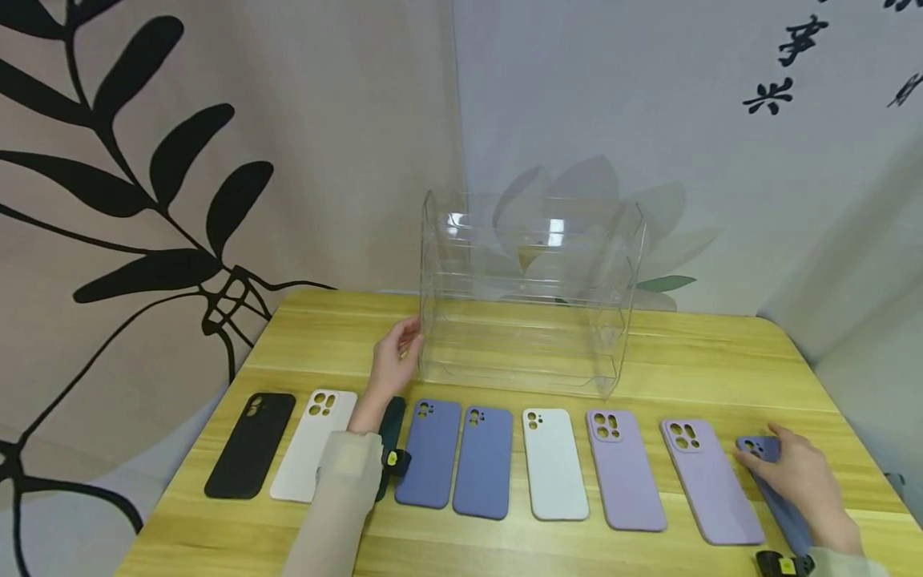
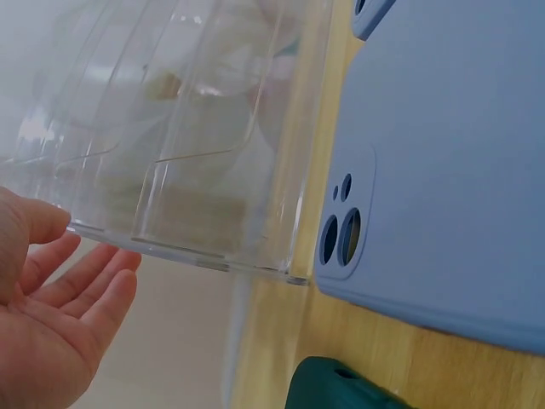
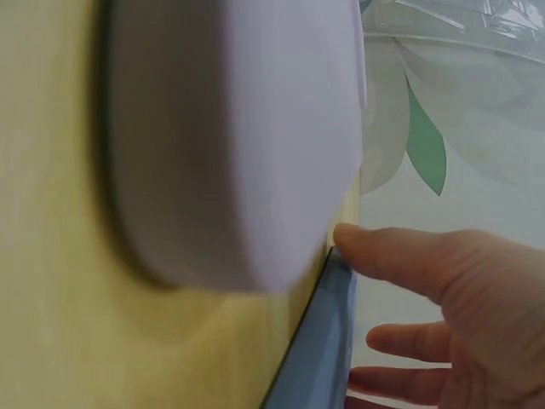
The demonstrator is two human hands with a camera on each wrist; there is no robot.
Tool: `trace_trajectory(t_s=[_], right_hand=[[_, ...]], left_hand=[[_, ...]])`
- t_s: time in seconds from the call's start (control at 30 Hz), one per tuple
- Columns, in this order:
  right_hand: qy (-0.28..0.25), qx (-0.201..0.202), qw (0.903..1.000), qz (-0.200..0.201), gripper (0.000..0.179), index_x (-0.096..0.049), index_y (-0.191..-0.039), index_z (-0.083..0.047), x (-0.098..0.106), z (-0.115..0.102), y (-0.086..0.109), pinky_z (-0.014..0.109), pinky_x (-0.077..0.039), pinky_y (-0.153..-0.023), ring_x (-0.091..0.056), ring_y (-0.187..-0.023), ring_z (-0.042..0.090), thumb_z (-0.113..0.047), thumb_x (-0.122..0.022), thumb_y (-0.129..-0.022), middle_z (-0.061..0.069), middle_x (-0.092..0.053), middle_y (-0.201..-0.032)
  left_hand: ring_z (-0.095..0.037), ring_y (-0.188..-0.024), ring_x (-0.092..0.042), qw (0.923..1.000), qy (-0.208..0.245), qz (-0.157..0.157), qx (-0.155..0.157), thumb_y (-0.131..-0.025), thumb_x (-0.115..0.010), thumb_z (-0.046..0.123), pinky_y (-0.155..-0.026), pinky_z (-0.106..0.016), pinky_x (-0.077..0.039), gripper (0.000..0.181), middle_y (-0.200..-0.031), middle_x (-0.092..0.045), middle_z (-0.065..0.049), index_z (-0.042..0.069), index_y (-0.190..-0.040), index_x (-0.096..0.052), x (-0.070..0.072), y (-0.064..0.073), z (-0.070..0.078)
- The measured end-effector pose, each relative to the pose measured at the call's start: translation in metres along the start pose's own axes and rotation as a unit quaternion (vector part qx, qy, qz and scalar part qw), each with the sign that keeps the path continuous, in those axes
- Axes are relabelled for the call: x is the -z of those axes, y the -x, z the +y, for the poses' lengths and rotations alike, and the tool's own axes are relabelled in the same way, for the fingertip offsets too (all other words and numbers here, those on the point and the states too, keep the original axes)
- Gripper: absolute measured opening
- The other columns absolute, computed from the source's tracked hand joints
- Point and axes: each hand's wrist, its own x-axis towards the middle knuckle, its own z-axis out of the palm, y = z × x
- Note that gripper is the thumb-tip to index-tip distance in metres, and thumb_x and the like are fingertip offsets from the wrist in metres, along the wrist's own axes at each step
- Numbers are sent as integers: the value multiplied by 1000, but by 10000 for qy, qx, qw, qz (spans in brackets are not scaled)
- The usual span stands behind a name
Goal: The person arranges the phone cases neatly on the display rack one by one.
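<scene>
A clear plastic tiered display rack [image 1: 526, 361] stands at the back of the wooden table. At its left side panel, my left hand [image 1: 397, 357] has its fingertips touching or very near the edge; the fingers look loose in the left wrist view. At the far right lies a blue phone case [image 1: 789, 513]. My right hand [image 1: 804, 477] holds it across its camera end, thumb [image 3: 375, 251] on one edge and fingers on the other. Beside it lies a lilac phone case [image 1: 714, 481]. A dark green phone case [image 1: 390, 433] is partly hidden beneath my left forearm.
Along the table front lie a black case [image 1: 248, 449], a white case [image 1: 306, 457], two blue cases [image 1: 429, 457], a pale case [image 1: 555, 465] and another lilac case [image 1: 627, 477]. Behind the table [image 1: 721, 353] hangs a printed curtain [image 1: 346, 144].
</scene>
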Motion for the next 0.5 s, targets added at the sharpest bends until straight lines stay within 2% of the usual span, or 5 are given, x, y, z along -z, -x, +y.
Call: trace_trajectory(t_s=[0.13, 0.27, 0.5], right_hand=[[75, -146, 9997, -193, 87, -37, -121, 24, 2, 1, 0, 63, -42, -76, -43, -96, 61, -44, -70, -79, 50, -40, -112], [130, -314, 9985, -419, 93, -35, -122, 25, 5, 2, 0, 63, -42, -76, -43, -97, 61, -50, -69, -78, 50, -39, -113], [113, -303, 9991, -265, 87, -39, -116, 27, 5, 2, -4, 60, -43, -73, -47, -93, 59, -43, -72, -76, 49, -43, -107]], left_hand=[[-37, -105, -57, 9992, 101, 32, 395, -90, -55, -6, -91, -43, -48, 30, -112, -58, -27, -11, -120, -53, -1, -1, 0], [-36, -104, -57, 9983, 155, 34, 561, -89, -56, -5, -89, -44, -49, 31, -111, -58, -25, -9, -120, -55, -1, -3, -1], [-35, -103, -58, 9972, 80, 52, 746, -88, -57, -6, -86, -43, -51, 30, -110, -59, -24, -9, -118, -56, 0, -3, 0]])
